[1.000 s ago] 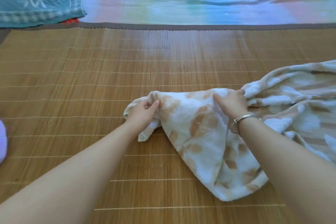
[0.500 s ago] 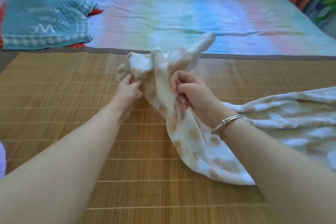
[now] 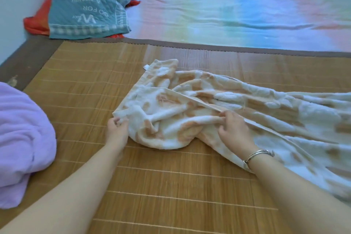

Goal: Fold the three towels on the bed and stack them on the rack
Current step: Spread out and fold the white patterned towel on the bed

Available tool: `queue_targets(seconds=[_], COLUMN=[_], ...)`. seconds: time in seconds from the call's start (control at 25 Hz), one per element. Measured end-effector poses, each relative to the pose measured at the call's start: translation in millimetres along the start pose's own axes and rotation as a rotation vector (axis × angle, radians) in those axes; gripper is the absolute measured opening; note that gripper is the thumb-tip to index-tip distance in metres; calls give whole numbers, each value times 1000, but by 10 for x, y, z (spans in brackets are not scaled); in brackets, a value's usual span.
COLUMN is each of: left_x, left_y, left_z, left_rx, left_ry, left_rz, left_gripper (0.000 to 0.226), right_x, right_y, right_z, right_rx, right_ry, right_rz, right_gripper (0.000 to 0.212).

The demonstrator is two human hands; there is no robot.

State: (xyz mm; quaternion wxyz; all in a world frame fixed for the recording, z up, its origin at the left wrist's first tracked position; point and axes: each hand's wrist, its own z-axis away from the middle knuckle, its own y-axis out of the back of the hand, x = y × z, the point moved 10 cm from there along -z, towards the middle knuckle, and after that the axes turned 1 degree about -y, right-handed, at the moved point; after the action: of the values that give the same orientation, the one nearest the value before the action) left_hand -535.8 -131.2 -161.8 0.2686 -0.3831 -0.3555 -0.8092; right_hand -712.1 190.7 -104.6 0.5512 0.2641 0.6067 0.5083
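Observation:
A white towel with orange-brown patches (image 3: 237, 104) lies rumpled across the bamboo mat (image 3: 85, 85), spreading off to the right edge. My left hand (image 3: 117, 129) pinches its near left corner between thumb and fingers. My right hand (image 3: 234, 131), with a silver bracelet on the wrist, rests on the towel's middle and pinches a folded hem with its fingertips. A lilac towel (image 3: 20, 138) sits bunched at the left edge. No rack is in view.
A teal quilted cloth with white lettering (image 3: 85, 7) lies over something red at the back left. A pastel rainbow sheet (image 3: 237, 11) covers the far half of the bed. A wall runs along the left side.
The towel's end, held up in the air half a second ago, now lies down on the mat. Both hands have come lower and apart. The view has shifted, showing the lilac towel.

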Motion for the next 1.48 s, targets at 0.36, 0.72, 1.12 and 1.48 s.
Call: queue_targets(seconds=[0.36, 0.72, 1.12, 1.48], left_x=[161, 391, 140, -428], left_y=[-517, -481, -113, 150], left_z=[107, 342, 743, 948], left_rx=[-249, -141, -37, -303], left_ry=[-406, -444, -221, 27], left_rz=[-620, -525, -214, -138], left_gripper=[48, 40, 32, 18], right_x=[349, -476, -989, -1131], right_y=[-237, -417, -849, -1001], right_z=[-395, 513, 1673, 1393], right_rx=[-116, -533, -670, -352], right_ry=[-116, 300, 682, 334], right_rz=[158, -106, 73, 45], right_gripper=[41, 50, 26, 46])
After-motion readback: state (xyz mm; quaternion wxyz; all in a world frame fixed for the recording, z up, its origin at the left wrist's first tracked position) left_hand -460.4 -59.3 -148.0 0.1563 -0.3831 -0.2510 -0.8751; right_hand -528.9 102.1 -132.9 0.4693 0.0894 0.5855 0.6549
